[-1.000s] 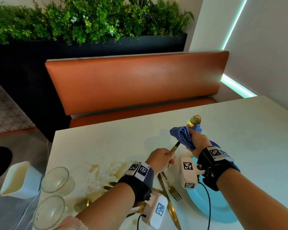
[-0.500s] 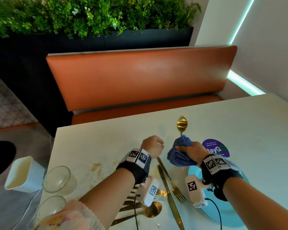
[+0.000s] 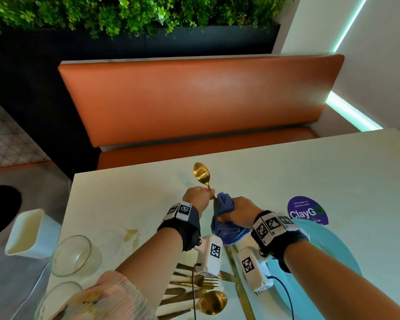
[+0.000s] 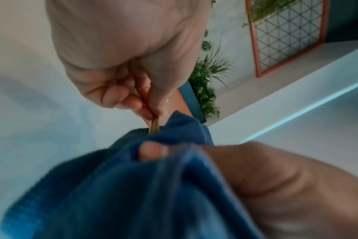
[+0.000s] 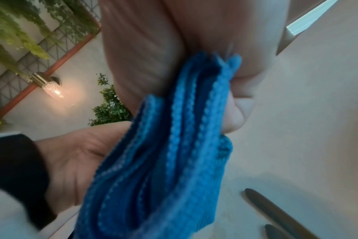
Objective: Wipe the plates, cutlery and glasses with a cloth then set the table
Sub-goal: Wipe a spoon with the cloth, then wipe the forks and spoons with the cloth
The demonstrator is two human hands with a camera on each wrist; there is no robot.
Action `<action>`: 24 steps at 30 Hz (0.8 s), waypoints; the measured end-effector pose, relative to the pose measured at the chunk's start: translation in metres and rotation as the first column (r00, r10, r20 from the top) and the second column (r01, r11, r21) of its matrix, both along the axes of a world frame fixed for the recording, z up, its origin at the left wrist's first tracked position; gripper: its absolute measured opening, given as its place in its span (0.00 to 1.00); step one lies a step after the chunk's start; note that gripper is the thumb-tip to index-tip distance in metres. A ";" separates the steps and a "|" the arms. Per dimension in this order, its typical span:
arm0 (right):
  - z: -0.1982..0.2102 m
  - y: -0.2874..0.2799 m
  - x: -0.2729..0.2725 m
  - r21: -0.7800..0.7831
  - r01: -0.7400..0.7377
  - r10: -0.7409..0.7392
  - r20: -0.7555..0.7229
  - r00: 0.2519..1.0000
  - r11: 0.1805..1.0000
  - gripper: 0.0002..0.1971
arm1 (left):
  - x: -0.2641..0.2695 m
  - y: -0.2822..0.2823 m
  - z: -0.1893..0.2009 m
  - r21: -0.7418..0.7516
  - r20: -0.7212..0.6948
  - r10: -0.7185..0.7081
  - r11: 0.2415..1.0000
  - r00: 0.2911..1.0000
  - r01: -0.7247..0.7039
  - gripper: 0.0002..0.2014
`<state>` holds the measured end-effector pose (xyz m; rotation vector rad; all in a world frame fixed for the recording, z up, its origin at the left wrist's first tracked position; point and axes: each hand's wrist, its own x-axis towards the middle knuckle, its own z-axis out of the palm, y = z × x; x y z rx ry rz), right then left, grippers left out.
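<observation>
A gold spoon [image 3: 202, 173] stands bowl-up above the white table [image 3: 286, 172]. My left hand [image 3: 198, 197] pinches its neck just below the bowl; in the left wrist view the fingers [image 4: 133, 100] close on the gold stem [image 4: 154, 127]. My right hand [image 3: 238, 212] grips a bunched blue cloth [image 3: 224, 218] wrapped round the spoon's handle, which is hidden inside it. The right wrist view shows the cloth [image 5: 164, 161] folded in that fist. A light blue plate [image 3: 337, 248] lies under my right forearm. Two glasses [image 3: 73, 255] stand at the table's left edge.
Several gold forks, a knife and another spoon [image 3: 211, 302] lie on the table below my wrists. A brown stain [image 3: 131, 234] marks the table near the glasses. A purple round sticker [image 3: 306, 210] sits beside the plate. An orange bench [image 3: 194, 100] runs behind; a white bin [image 3: 24, 234] stands left.
My left hand moved from the handle's lower end up to the neck below the bowl. The cloth in my right hand slid down from the bowl to the handle.
</observation>
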<state>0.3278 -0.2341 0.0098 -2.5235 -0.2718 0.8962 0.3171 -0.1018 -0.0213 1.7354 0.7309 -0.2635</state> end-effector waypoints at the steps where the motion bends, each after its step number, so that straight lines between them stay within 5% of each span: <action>1: -0.001 0.000 0.002 -0.020 -0.003 0.003 0.007 1.000 1.000 0.22 | 0.003 0.008 -0.002 0.045 -0.013 0.016 0.999 1.000 -0.016 0.16; 10: -0.004 -0.025 0.018 -0.140 0.058 -0.050 0.063 0.997 0.988 0.19 | 0.006 0.111 -0.043 0.410 -0.291 0.108 0.912 0.951 0.022 0.19; 16: -0.007 -0.030 0.020 -0.162 0.091 -0.082 0.062 0.995 0.983 0.19 | 0.008 0.130 -0.057 0.555 -0.317 0.061 0.821 0.947 0.133 0.19; 24: -0.011 -0.028 0.010 -0.139 0.119 -0.113 0.054 0.992 0.983 0.21 | 0.002 0.129 -0.068 0.555 -0.205 0.124 0.832 0.971 0.011 0.16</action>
